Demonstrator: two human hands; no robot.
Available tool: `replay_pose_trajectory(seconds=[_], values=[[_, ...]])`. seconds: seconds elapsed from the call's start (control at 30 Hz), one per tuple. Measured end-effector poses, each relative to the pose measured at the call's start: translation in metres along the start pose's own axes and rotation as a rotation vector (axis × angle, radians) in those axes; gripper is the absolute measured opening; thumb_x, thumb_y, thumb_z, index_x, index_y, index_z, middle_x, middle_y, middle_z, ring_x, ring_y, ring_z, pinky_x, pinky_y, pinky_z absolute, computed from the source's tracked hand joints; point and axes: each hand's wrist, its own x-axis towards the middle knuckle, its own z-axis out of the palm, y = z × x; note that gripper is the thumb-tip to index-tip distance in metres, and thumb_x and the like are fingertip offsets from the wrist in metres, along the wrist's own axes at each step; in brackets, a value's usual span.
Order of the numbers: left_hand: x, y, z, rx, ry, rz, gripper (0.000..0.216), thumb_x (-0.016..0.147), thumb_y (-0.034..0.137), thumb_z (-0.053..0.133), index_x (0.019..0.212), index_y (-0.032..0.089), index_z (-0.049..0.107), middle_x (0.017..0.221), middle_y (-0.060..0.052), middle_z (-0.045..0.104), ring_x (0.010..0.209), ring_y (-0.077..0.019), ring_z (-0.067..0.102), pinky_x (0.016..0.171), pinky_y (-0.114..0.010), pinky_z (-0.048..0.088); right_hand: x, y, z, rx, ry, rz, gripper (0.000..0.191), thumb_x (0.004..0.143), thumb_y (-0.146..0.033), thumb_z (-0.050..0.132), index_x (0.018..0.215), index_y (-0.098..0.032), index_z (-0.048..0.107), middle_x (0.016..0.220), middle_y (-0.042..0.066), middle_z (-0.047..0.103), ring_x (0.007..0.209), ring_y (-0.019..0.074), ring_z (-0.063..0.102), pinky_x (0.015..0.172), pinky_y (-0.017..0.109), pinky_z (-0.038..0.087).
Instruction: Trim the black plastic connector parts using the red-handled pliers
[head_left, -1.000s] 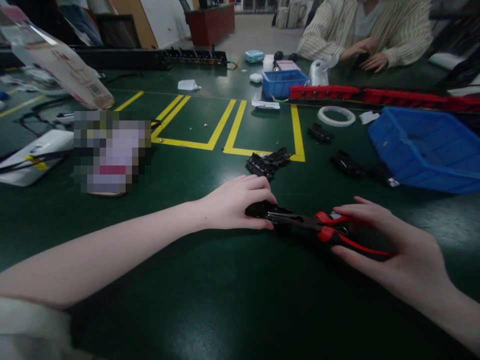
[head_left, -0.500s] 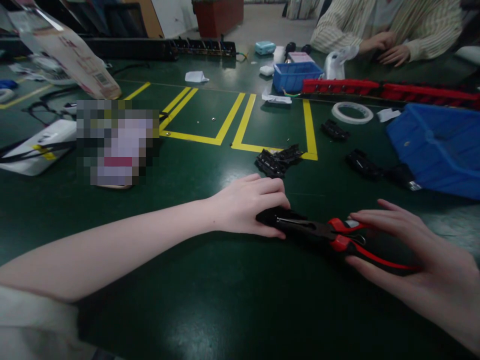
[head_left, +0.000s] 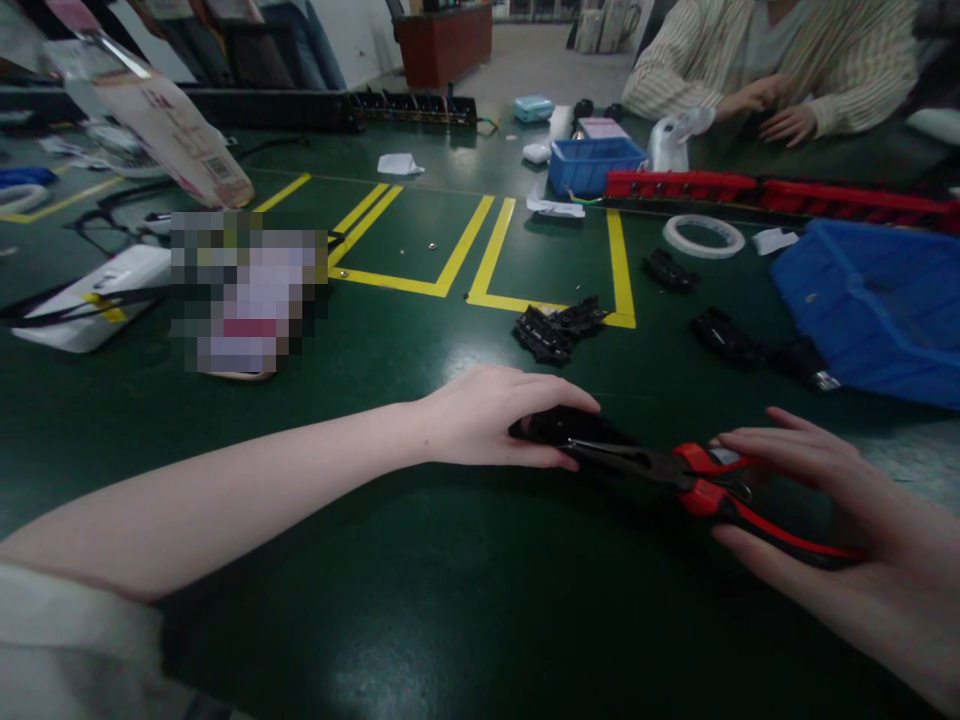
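Observation:
My left hand [head_left: 502,415] is closed around a black part [head_left: 559,427] low over the green table, its fingers over the far side and the thumb along the near side. My right hand [head_left: 847,510] grips red-and-black long-nose pliers [head_left: 701,480] by the handles. The jaws point left and reach the black part; whether they pinch it, I cannot tell. Just beyond my left hand lie black plastic pieces [head_left: 555,328]. More black pieces [head_left: 727,335] rest to the right, beside a tilted blue bin [head_left: 877,310].
A phone-like object [head_left: 262,300], partly pixelated, and a white box [head_left: 94,300] with black cables lie left. Behind them leans a bottle [head_left: 172,130]. A tape roll [head_left: 703,237], red strips [head_left: 679,186] and a small blue bin [head_left: 592,165] stand farther back. A person [head_left: 772,90] sits across the table.
The pliers and my right hand have shifted slightly right and down. The fingers of my left hand have straightened a little over the black part.

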Motion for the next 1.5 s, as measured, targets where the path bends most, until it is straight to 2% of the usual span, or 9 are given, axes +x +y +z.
replay_pose_trajectory(seconds=[0.17,0.37,0.63,0.83,1.0,1.17,1.3,1.4,1.5], values=[[0.001,-0.001,-0.003,-0.106,-0.025,-0.043,0.049,0.083,0.025,0.066,0.128,0.014,0.051,0.113,-0.009,0.066,0.096,-0.0179,0.065,0.079,-0.026,0.051,0.002,0.002,-0.002,-0.033,0.002,-0.021,0.048,0.080,-0.058,0.055,0.117,-0.027,0.053,0.109,0.008,0.066,0.113,0.0362,0.057,0.087,0.054,0.054],[0.001,-0.002,-0.004,-0.151,-0.060,-0.082,0.058,0.080,0.028,0.070,0.133,0.017,0.048,0.119,-0.010,0.065,0.105,-0.0215,0.063,0.086,-0.030,0.051,0.000,0.002,-0.002,-0.039,-0.006,0.031,0.045,0.080,-0.055,0.057,0.117,-0.028,0.053,0.111,0.008,0.066,0.115,0.0370,0.056,0.089,0.055,0.052],[0.001,0.001,-0.005,-0.136,-0.073,-0.110,0.050,0.074,0.037,0.075,0.116,0.018,0.058,0.108,-0.006,0.069,0.093,-0.0185,0.066,0.076,-0.024,0.050,0.002,0.003,-0.002,-0.060,0.010,-0.050,0.043,0.081,-0.051,0.057,0.113,-0.021,0.055,0.108,0.010,0.067,0.113,0.0319,0.058,0.092,0.047,0.052],[-0.002,0.001,-0.005,-0.144,-0.040,-0.091,0.052,0.070,0.037,0.078,0.114,0.016,0.059,0.102,-0.005,0.070,0.084,-0.0161,0.067,0.069,-0.022,0.049,0.004,-0.001,-0.003,-0.045,0.009,-0.021,0.042,0.082,-0.055,0.053,0.110,-0.023,0.056,0.104,0.009,0.069,0.107,0.0309,0.062,0.083,0.046,0.056],[-0.004,0.001,-0.004,-0.145,-0.039,-0.104,0.051,0.070,0.038,0.078,0.114,0.019,0.060,0.099,-0.003,0.070,0.082,-0.0149,0.066,0.069,-0.021,0.048,0.003,-0.007,-0.001,0.001,0.016,0.102,0.039,0.079,-0.051,0.057,0.111,-0.027,0.057,0.109,0.005,0.068,0.111,0.0309,0.060,0.088,0.047,0.053],[-0.001,0.000,-0.004,-0.148,-0.074,-0.089,0.046,0.075,0.032,0.074,0.116,0.017,0.057,0.105,-0.005,0.069,0.088,-0.0161,0.066,0.072,-0.022,0.049,0.002,-0.008,-0.002,-0.037,0.016,0.108,0.038,0.079,-0.049,0.058,0.111,-0.027,0.057,0.111,0.005,0.067,0.112,0.0303,0.059,0.090,0.046,0.051],[0.000,-0.001,-0.004,-0.138,-0.044,-0.059,0.042,0.080,0.030,0.069,0.118,0.017,0.055,0.110,-0.006,0.067,0.092,-0.0169,0.066,0.075,-0.024,0.050,0.002,-0.006,-0.003,-0.044,0.113,0.192,0.039,0.079,-0.049,0.060,0.110,-0.026,0.059,0.110,0.006,0.066,0.112,0.0308,0.058,0.096,0.047,0.046],[0.000,-0.001,-0.004,-0.125,0.009,-0.068,0.041,0.080,0.029,0.068,0.116,0.016,0.055,0.110,-0.007,0.067,0.091,-0.0170,0.066,0.076,-0.025,0.051,0.006,0.006,-0.002,-0.062,0.189,0.237,0.039,0.080,-0.048,0.060,0.112,-0.024,0.060,0.110,0.008,0.065,0.110,0.0302,0.058,0.097,0.046,0.044],[0.000,0.000,-0.004,-0.131,0.057,-0.069,0.040,0.080,0.029,0.069,0.115,0.014,0.056,0.111,-0.008,0.067,0.093,-0.0178,0.065,0.079,-0.026,0.052,0.011,0.026,0.001,-0.112,0.027,0.153,0.045,0.080,-0.053,0.057,0.113,-0.023,0.059,0.107,0.009,0.065,0.101,0.0302,0.061,0.089,0.047,0.047]])
